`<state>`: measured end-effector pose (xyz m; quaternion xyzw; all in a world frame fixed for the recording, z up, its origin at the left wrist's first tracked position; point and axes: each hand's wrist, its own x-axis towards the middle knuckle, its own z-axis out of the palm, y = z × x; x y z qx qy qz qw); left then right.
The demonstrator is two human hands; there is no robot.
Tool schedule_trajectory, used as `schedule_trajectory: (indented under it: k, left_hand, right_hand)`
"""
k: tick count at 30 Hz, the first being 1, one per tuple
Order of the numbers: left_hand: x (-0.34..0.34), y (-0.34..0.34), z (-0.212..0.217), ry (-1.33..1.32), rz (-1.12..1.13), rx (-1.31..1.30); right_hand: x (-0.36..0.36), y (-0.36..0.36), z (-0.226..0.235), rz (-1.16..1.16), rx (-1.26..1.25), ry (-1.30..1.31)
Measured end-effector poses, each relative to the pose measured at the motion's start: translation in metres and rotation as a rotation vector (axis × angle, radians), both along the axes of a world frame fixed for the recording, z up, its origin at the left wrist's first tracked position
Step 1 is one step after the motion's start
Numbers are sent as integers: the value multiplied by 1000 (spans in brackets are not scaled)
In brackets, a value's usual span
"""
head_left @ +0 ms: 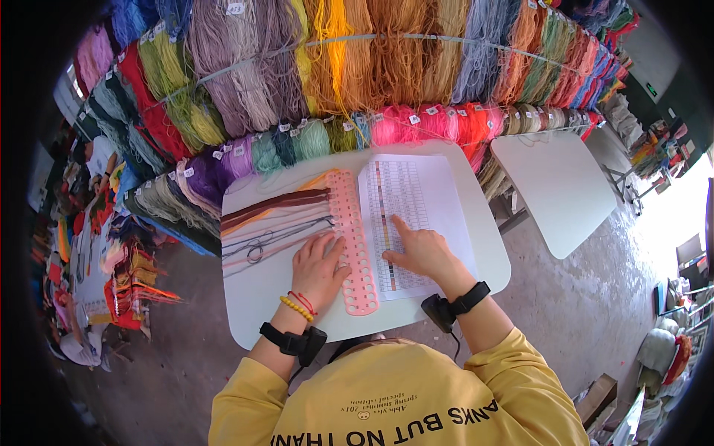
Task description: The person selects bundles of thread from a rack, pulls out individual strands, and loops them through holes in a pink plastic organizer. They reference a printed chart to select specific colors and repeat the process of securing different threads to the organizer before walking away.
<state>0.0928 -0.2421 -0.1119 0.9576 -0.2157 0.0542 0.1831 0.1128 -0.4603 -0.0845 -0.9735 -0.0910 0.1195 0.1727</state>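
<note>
Reading a colour chart against a half-loaded thread organiser on a white worktop (pixel 260 312).

The right hand (pixel 424 253) has its grip loose and empty, forefinger stretched onto a row of the printed chart sheet (pixel 416 215), which lies just right of the pink punched organiser strip (pixel 353 245). The left hand (pixel 318 269) lies flat and open, holding nothing, its fingers touching the strip's left edge below the threads (pixel 275 219) already looped through the upper holes. Judging by this, the step in hand is looking up a colour; the next move seems to call for a matching skein and a free lower hole. Hanging skeins (pixel 357 67) crowd the rack behind, and a second white table (pixel 554 186) stands to the right.
</note>
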Motion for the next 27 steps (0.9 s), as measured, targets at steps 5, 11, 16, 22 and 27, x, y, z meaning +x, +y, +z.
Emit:
schedule_trajectory:
  k: [5,11,16,22,27]
  left_hand:
    - [1,1,-1,-15,0,32]
    - [1,1,4,-17,-10,16]
    - [8,12,9,40,-66,-12]
    - [15,20,8,71,-145,-28]
    - [16,22,6,22,-160,-44]
  right_hand:
    - [0,3,5,-31,-11,21]
    - [2,3,1,-29,-20,26]
    - [5,9,9,-37,-50,105]
    - [8,13,13,-56,-103,89]
    - [8,19,12,-90,-156,78]
